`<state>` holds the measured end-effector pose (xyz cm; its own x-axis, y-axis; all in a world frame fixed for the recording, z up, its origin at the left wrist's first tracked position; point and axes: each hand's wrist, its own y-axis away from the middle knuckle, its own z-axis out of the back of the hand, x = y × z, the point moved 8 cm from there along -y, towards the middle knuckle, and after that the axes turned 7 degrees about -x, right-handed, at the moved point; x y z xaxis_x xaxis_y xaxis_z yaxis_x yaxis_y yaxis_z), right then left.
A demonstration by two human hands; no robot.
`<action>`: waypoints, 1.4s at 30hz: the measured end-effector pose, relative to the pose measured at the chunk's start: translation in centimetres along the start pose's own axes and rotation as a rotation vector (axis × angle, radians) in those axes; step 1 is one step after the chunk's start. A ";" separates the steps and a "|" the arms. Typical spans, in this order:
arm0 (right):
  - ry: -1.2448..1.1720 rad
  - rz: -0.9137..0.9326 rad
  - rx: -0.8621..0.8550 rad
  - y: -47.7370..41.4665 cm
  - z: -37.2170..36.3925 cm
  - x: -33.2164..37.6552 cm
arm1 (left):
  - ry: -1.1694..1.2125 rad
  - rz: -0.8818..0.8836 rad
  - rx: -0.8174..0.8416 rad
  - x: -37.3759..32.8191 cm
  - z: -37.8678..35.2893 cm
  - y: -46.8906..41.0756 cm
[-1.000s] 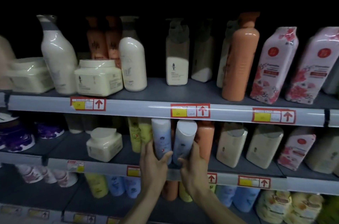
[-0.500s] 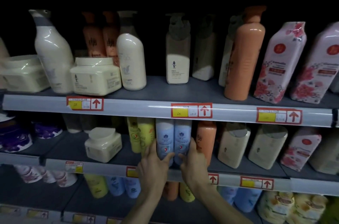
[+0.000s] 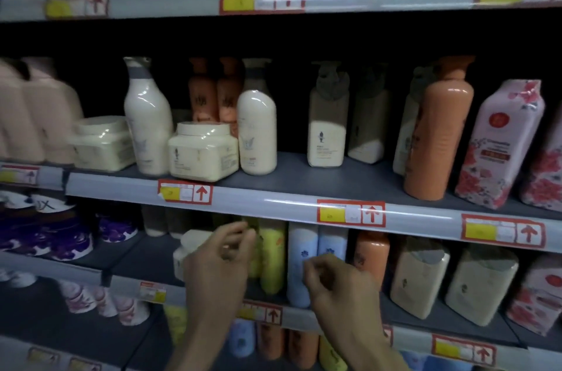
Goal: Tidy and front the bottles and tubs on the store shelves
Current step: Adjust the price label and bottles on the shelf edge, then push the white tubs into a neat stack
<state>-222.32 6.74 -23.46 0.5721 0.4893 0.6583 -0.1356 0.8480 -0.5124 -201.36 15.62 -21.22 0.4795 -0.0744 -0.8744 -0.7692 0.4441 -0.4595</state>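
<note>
On the lower shelf, just under the grey price rail (image 3: pixel 273 207), a pale blue bottle (image 3: pixel 299 264) and a second blue bottle (image 3: pixel 333 244) stand upright, touching side by side. Their long axes are vertical and their flower marks face out to the aisle. A yellow bottle (image 3: pixel 272 258) sits on their left, an orange bottle (image 3: pixel 371 255) on their right. The left hand (image 3: pixel 217 267) hovers before the yellow bottle, fingers loosely curled, gripping nothing. The right hand (image 3: pixel 340 291) hangs in front of the blue pair, fingers loosely curled too. Whether its fingertips touch a bottle, I cannot tell through the blur.
</note>
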 end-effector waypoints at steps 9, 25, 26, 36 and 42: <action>-0.424 0.123 0.041 -7.4 -1.7 17.4 | -0.040 -0.086 -0.057 -4.5 8.0 -13.1; -0.339 -0.051 0.098 -9.6 -6.5 20.1 | -0.080 -0.048 0.202 -2.7 4.4 -16.2; -0.334 -0.057 0.085 -9.6 -6.3 20.0 | -0.076 -0.055 0.206 -2.7 4.3 -16.1; -0.523 0.107 0.036 -3.2 -2.1 23.9 | 0.184 -0.174 0.114 -5.7 11.4 -11.4; -0.657 0.319 0.114 -1.0 -4.9 31.4 | 0.233 -0.291 -0.020 -6.6 20.6 -12.8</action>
<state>-200.27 20.26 -4.95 -0.1068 0.7061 0.7001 -0.3180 0.6428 -0.6969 -186.00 28.83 -6.37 0.5724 -0.3970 -0.7175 -0.6237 0.3572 -0.6953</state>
